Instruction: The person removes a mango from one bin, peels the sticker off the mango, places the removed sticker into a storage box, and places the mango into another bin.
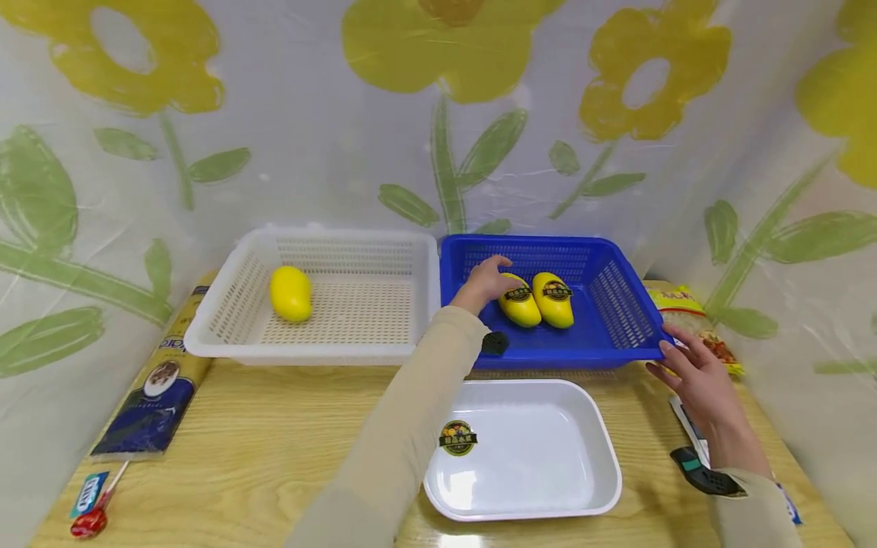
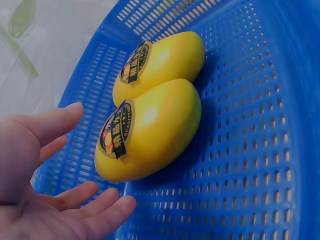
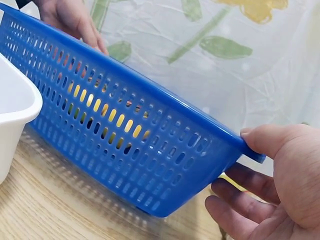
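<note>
White tray (image 1: 589,434) nearest on the desk (image 1: 274,441). Left hand (image 1: 483,281), fingers spread open, reaches the nearer mango (image 1: 518,301) inside the blue basket (image 1: 617,304); contact unclear. Right hand (image 1: 699,377) apparently pinches the basket's corner.

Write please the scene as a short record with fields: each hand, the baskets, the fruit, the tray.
left hand: open, fingers spread beside the near mango in the blue basket, not gripping it
right hand: thumb on the blue basket's near right corner rim, fingers below it
mangoes in blue basket: two, side by side and touching, each with a dark sticker; far mango
white basket: left of the blue one, holds one yellow mango
white tray: in front of the blue basket, a sticker on its inner left side
table: light wood
</note>
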`<state>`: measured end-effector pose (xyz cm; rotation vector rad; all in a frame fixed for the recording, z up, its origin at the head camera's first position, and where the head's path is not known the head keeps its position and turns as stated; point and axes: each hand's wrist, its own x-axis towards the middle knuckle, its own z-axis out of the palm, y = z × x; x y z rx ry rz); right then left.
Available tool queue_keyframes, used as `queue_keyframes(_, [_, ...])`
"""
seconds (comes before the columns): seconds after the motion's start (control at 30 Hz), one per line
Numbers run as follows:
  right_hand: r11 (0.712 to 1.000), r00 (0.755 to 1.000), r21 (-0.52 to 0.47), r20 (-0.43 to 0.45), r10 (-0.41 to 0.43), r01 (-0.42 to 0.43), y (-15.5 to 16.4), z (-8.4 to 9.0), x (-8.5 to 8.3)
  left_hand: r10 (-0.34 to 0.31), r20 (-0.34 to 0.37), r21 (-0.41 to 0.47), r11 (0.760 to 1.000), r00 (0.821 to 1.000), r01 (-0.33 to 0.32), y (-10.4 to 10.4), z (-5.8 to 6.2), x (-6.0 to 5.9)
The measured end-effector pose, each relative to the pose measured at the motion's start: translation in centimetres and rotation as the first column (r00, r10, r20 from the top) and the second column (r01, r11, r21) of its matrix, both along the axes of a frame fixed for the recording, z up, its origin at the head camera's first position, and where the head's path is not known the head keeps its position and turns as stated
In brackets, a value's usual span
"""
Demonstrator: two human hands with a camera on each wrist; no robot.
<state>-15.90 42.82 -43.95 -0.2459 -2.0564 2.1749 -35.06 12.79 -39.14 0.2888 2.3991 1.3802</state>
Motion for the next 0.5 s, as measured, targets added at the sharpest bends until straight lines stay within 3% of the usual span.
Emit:
queue_keyframes(0.2, [1.000,1.000,0.019,0.006,-0.008,0.008,0.1,0.2,-0.2,-0.019,0.058,0.043,0.999,0.998,0.016,0.7,-0.3,-0.4])
queue_keyframes(0.5, [1.000,0.999,0.014,0.032,-0.012,0.012,0.0,0.3,0.0,-0.049,0.118,-0.012,0.999,0.992,0.050,1.6,-1.6,-1.1])
